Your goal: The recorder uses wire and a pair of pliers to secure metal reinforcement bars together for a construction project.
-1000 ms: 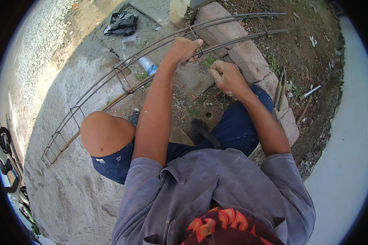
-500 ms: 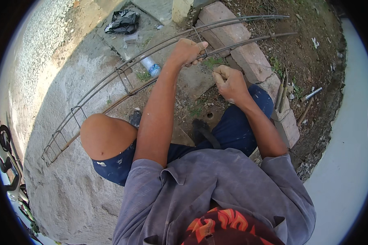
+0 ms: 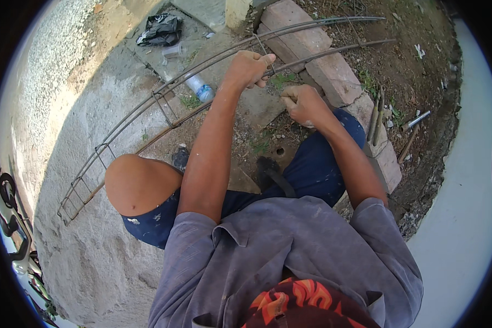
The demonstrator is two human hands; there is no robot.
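Note:
A long steel rebar cage [image 3: 191, 115] with rectangular stirrups stretches from the lower left to the upper right, in front of my knees. My left hand [image 3: 249, 68] is closed around its nearer bar, beside a stirrup, with the thumb pointing right. Just right of and below it, my right hand [image 3: 306, 105] is apart from the bars, thumb and fingers pinched together. Whatever the pinch holds, if anything, is too small to make out. Under the bars, left of my left forearm, lies a clear plastic bottle [image 3: 202, 90] with a blue label.
A row of pale blocks [image 3: 333, 79] runs down the right, bearing a tool with two long handles [image 3: 376, 120]. A metal tube [image 3: 416, 121] lies on the soil near the white wall [image 3: 464, 180]. Farther left are a black plastic bag [image 3: 160, 30] and a plastic cup [image 3: 173, 51].
Very little differs. My right hand has shifted slightly left and up, still pinched. My left hand keeps its grip on the rebar cage, and the view has tilted a little.

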